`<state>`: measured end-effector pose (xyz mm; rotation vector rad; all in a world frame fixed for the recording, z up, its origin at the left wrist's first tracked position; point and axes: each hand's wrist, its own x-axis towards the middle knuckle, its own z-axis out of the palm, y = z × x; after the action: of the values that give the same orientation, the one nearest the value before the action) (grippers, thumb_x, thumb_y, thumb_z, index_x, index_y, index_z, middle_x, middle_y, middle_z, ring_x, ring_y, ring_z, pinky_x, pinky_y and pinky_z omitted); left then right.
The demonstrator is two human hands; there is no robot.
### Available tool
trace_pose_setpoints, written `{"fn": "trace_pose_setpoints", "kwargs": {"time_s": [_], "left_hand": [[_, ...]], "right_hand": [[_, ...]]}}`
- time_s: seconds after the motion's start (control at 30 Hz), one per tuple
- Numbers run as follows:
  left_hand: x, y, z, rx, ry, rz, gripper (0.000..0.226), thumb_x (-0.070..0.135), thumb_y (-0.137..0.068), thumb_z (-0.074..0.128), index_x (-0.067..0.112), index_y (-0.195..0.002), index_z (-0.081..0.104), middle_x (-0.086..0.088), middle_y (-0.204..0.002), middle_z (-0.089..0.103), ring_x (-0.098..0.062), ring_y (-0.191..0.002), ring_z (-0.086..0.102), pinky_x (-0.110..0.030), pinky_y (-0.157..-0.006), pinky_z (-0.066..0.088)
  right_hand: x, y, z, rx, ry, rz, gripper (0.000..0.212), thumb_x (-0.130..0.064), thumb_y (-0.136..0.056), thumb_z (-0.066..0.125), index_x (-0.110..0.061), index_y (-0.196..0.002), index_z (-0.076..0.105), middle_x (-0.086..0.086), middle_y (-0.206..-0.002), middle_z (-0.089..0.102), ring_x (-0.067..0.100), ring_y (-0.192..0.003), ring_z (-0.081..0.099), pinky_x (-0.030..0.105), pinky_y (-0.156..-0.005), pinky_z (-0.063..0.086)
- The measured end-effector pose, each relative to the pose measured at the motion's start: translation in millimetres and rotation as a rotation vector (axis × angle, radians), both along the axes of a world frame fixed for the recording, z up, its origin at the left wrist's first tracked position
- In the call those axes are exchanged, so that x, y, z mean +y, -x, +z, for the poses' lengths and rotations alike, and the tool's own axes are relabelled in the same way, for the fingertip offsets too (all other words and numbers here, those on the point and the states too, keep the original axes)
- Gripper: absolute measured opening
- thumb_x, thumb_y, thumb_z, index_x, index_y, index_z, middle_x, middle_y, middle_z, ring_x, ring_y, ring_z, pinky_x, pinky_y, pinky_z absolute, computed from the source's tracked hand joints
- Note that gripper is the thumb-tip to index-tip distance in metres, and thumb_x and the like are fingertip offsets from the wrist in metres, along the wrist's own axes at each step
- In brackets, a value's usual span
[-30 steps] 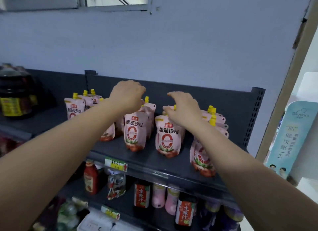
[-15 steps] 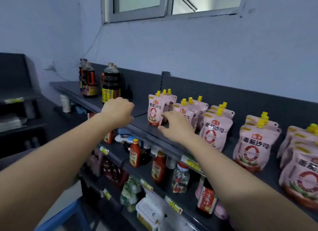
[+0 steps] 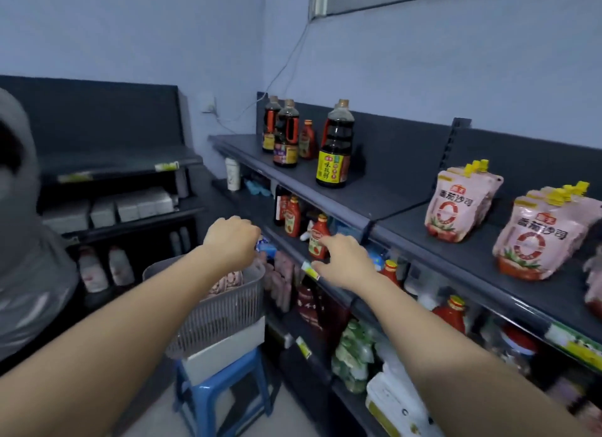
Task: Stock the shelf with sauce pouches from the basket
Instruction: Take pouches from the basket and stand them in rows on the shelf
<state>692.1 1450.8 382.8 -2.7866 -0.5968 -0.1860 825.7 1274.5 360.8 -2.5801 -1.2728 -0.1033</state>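
Observation:
Pink sauce pouches with yellow caps stand in rows on the dark top shelf at the right. A grey slatted basket sits on a white box on a blue stool at lower centre, with more pink pouches inside. My left hand hovers over the basket's far rim, fingers curled, holding nothing that I can see. My right hand is in front of the second shelf's edge, fingers loosely spread and empty.
Dark soy sauce bottles stand at the top shelf's left end. Red ketchup bottles fill the second shelf. A blue stool holds up the basket. A second dark shelf unit stands at the left. A person in grey is at the far left.
My view has swung left and down from the pouch rows to the basket. Both hands have left the pouches on the shelf and moved down towards the basket.

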Motion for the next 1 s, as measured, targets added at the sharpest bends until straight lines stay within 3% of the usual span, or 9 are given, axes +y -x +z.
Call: {"fn": "trace_pose_setpoints", "kwargs": {"time_s": [0.17, 0.57, 0.77, 1.0], "left_hand": [[64, 27, -37, 0.04, 0.052, 0.103, 0.023, 0.029, -0.09, 0.052, 0.019, -0.107, 0.064, -0.003, -0.111, 0.064, -0.025, -0.107, 0.057, -0.035, -0.077, 0.042], [190, 2, -121, 0.178, 0.175, 0.305, 0.023, 0.027, -0.09, 0.055, 0.015, -0.107, 0.065, -0.007, -0.111, 0.067, -0.028, -0.106, 0.06, -0.035, -0.08, 0.049], [244, -33, -176, 0.27, 0.296, 0.382, 0.028, 0.028, -0.089, 0.055, 0.013, -0.11, 0.063, -0.009, -0.118, 0.064, -0.028, -0.113, 0.056, -0.039, -0.089, 0.046], [286, -61, -242, 0.365, 0.483, 0.414, 0.032, 0.031, -0.09, 0.057, 0.014, -0.117, 0.059, -0.008, -0.125, 0.061, -0.027, -0.118, 0.054, -0.04, -0.095, 0.044]], "right_hand": [[73, 16, -28, 0.072, 0.064, 0.073, 0.038, -0.045, -0.086, 0.061, -0.017, -0.112, 0.06, 0.011, -0.114, 0.06, 0.033, -0.111, 0.053, 0.04, -0.085, 0.048], [236, -30, -108, 0.202, 0.182, 0.209, 0.043, -0.043, -0.087, 0.062, -0.019, -0.122, 0.059, 0.008, -0.128, 0.058, 0.029, -0.121, 0.05, 0.044, -0.097, 0.047], [302, -71, -156, 0.284, 0.264, 0.269, 0.036, -0.039, -0.085, 0.063, -0.021, -0.117, 0.062, 0.006, -0.12, 0.063, 0.027, -0.113, 0.056, 0.035, -0.086, 0.047], [353, -111, -215, 0.349, 0.481, 0.296, 0.044, -0.04, -0.085, 0.061, -0.023, -0.126, 0.06, 0.007, -0.129, 0.061, 0.03, -0.12, 0.055, 0.041, -0.098, 0.047]]}}
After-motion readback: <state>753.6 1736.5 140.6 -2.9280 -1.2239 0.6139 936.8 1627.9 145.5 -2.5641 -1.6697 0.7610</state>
